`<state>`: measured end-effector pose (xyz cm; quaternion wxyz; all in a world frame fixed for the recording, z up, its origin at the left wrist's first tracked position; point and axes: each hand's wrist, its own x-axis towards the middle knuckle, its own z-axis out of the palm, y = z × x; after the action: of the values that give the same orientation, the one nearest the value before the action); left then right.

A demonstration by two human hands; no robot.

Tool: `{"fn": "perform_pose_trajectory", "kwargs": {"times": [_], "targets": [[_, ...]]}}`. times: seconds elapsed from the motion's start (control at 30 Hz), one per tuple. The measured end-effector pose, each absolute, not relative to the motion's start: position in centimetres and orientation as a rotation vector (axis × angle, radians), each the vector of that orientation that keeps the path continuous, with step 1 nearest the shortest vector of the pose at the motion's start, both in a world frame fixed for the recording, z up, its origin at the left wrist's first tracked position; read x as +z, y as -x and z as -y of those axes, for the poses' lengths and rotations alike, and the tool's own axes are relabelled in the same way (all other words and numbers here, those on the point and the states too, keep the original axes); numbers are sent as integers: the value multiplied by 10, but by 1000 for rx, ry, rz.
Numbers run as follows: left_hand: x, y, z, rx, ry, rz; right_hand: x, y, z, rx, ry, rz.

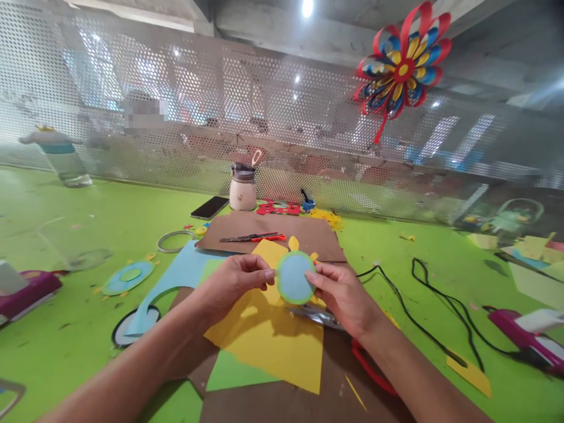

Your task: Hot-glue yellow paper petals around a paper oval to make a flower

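Observation:
A round paper flower (296, 277) with a light blue centre, green rim and small yellow petals is held up in front of me. My right hand (339, 294) pinches its right edge between thumb and fingers. At the flower's left edge, my left hand (247, 279) is closed in a pinch; what sits between those fingertips is hidden. Below lie a yellow paper sheet (268, 346) and a green sheet (238, 373) on brown cardboard (264, 405). Scissors with silver blades (317, 317) and red handles lie under my right hand, partly covered.
Scissors with red handles (268, 237) lie on the rear cardboard. Left are cut blue paper (176, 273), a tape ring (176, 241) and a blue paper disc (127, 278). A phone (210, 207) and bottle (242, 191) stand behind. A black cord (396, 294) crosses the right side.

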<state>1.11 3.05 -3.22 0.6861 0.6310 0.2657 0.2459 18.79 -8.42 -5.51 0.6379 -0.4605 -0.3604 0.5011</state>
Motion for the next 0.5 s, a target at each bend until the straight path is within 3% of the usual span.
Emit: {"fn": "perform_pose_trajectory", "kwargs": {"times": [0.3,0.5], "targets": [[-27,-5,-37,803,-1248,-625,-54,-196,84,1102,1105,840],[-24,7,-61,1168,-995,-656,-53,-202,81,1066,1098,843]]}}
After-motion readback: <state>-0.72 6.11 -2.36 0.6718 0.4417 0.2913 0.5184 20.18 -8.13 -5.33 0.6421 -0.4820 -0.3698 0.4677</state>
